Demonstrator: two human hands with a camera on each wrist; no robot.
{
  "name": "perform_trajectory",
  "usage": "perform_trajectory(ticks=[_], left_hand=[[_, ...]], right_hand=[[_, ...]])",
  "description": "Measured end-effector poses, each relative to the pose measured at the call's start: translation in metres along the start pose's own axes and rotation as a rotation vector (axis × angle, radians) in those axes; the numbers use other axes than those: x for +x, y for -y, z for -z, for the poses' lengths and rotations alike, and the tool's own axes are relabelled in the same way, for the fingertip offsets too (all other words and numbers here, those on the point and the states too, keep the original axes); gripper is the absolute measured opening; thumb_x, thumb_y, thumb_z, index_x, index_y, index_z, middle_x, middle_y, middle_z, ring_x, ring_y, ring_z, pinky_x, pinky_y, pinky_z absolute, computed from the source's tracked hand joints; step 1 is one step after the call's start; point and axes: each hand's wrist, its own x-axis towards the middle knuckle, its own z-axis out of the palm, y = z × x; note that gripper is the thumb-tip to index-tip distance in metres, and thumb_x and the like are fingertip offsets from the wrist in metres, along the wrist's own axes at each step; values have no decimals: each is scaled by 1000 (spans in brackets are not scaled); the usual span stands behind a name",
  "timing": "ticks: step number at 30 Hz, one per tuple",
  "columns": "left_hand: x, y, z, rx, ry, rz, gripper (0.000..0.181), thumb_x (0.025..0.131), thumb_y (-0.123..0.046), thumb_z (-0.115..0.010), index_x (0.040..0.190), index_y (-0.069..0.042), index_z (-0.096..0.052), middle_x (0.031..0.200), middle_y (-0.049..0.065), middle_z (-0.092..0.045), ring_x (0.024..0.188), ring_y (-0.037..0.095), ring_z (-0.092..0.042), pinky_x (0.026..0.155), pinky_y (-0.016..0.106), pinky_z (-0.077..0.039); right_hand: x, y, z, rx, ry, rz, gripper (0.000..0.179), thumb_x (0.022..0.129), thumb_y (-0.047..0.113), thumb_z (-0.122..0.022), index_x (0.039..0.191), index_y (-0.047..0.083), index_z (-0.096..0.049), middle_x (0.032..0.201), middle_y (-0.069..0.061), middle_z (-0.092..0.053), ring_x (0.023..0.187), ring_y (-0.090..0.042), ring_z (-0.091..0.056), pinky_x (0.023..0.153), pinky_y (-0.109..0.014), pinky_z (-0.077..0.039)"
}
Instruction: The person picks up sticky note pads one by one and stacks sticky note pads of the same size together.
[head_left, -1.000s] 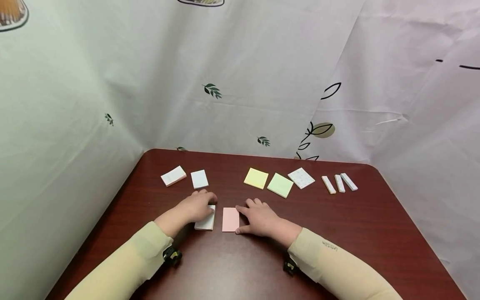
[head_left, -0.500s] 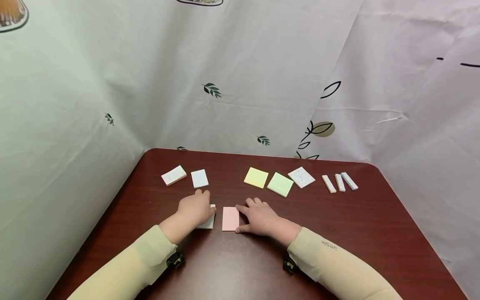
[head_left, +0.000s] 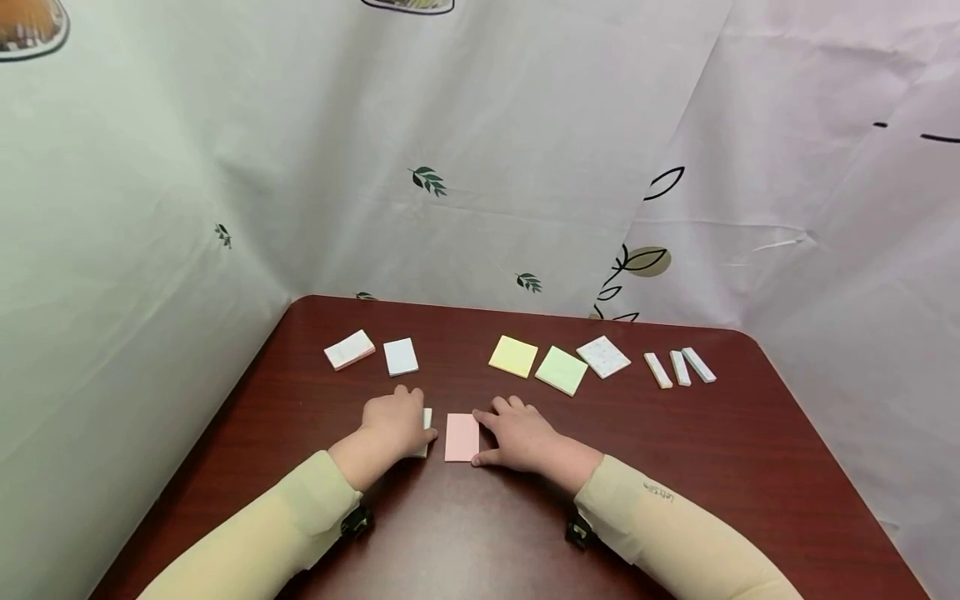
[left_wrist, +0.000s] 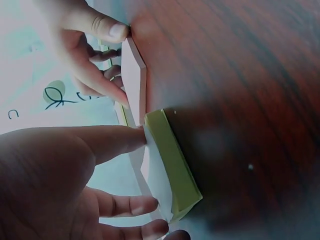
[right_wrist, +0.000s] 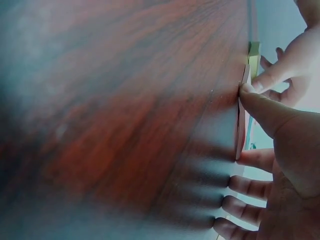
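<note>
My right hand (head_left: 522,436) holds a pink sticky note pad (head_left: 461,437) flat on the table, thumb and index finger at its two right corners. Just left of it lies a thicker sticky note pad (head_left: 427,417), mostly covered by my left hand (head_left: 395,425) in the head view. From the left wrist, this pad (left_wrist: 177,165) shows a white top and yellow-green sides. There the left thumb touches one end of it, and fingertips meet the other end. In the right wrist view the pink pad (right_wrist: 240,127) is seen nearly edge-on between thumb and index finger.
Along the back of the dark red table (head_left: 465,533) lie two white pads (head_left: 401,357), a yellow pad (head_left: 513,356), a green pad (head_left: 561,371), a speckled white pad (head_left: 603,357) and three narrow strips (head_left: 680,367). Patterned white curtains (head_left: 480,208) enclose the table.
My left hand has shifted right over the thicker pad and covers more of it, its thumb now at the pad's right edge. The right hand and pink pad stay put.
</note>
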Motion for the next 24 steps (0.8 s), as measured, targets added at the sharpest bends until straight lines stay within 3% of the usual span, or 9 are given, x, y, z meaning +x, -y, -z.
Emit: perform_trajectory(ticks=[11, 24], left_hand=[[0, -4, 1, -94, -7, 5, 53, 81, -33, -76, 116, 3, -57, 100, 20, -55, 68, 28, -60, 60, 46, -52], [1, -4, 4, -119, 14, 4, 51, 79, -34, -76, 113, 2, -60, 94, 16, -60, 73, 28, -61, 64, 46, -52]], right_hand=[[0, 0, 1, -6, -2, -1, 77, 83, 63, -68, 144, 18, -54, 129, -11, -53, 114, -30, -50, 91, -44, -45], [-1, -1, 0, -4, -1, 1, 77, 84, 63, -68, 144, 17, -53, 131, -11, -53, 117, -30, -50, 93, -45, -45]])
